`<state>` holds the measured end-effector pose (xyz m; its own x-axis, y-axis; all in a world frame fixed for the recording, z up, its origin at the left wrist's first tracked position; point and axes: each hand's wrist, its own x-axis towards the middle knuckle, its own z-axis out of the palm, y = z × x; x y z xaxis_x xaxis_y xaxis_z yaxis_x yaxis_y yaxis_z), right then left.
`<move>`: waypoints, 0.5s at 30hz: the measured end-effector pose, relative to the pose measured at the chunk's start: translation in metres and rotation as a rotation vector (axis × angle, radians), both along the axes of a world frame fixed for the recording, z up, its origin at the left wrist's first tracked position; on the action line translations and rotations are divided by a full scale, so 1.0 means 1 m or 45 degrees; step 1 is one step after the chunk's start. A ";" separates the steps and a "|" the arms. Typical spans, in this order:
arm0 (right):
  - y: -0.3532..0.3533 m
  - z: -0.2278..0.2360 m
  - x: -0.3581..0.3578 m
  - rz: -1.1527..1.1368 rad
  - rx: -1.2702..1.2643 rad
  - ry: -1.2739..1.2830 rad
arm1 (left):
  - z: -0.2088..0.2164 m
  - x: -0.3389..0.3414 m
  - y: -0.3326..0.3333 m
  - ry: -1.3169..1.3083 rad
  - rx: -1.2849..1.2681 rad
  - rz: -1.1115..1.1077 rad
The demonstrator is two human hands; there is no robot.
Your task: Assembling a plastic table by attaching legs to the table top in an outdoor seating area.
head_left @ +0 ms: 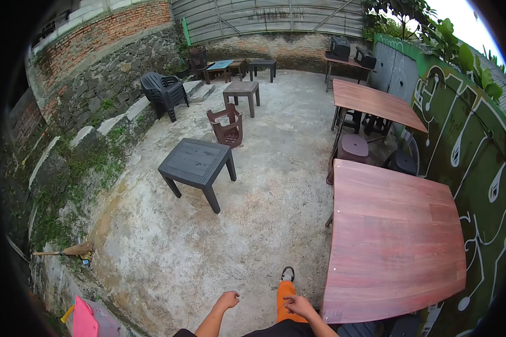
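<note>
Head view: both hands look free. Left hand (227, 300) is loosely curled with nothing showing in it, though the palm's hidden so I can't tell how tightly it's closed. Right hand (299, 306) is half-open, fingers bent, nothing visible in it either, just in front of the orange trouser leg (284, 297). Closest thing is the reddish wood-top table (396, 236), right beside the right hand — I'd worry about a knuckle or forearm catching that near corner on a careless swing. Black table (195, 163) stands well ahead of the left hand, and past it a brown stool (227, 129) lies tipped over — a decent trip hazard if you're watching your hands instead of your feet. Broom (73, 250) is off left of the left hand, near the concrete edge; uneven footing there could cause a stumble.
</note>
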<state>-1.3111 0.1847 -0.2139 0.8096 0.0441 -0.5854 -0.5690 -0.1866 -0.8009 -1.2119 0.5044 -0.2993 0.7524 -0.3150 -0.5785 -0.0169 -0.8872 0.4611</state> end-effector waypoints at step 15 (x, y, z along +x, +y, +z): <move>-0.236 0.054 0.468 -0.287 0.013 -0.266 | 0.023 0.430 -0.170 -0.020 -0.213 0.135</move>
<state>-0.8430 -0.0515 -0.1595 0.9025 -0.1454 -0.4055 -0.4178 -0.0660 -0.9062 -0.7816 0.3340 -0.2759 0.7949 -0.3244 -0.5127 0.0639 -0.7956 0.6025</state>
